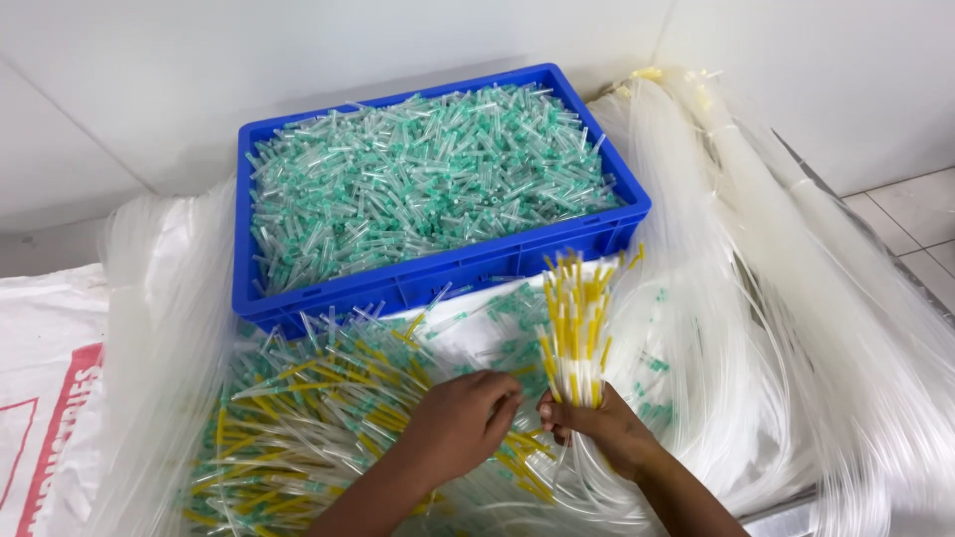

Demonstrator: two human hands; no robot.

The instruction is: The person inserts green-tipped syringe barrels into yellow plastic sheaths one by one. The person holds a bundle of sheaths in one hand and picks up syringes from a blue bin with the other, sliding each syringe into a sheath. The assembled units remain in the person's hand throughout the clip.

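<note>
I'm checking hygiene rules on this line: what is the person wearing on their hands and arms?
Nothing shows on either. The left hand and right hand are bare, with no gloves, rings or wristbands visible. Both forearms are uncovered up to the frame edge, so no sleeve is in view.

Right hand (pixel 605 426) grips an upright bunch of yellow-tipped clear tubes (pixel 575 323), tips fanning out above the fist, while the left hand (pixel 460 416) sits just beside it, fingers curled down onto the loose pile of yellow-and-green-tipped tubes (pixel 308 418) spreading away to its left. Beyond both hands sits a blue crate (pixel 438 273) heaped with green-capped clear pieces (pixel 418 174), and long clear tubing (pixel 796 298) drapes off to the right of the right hand.
</note>
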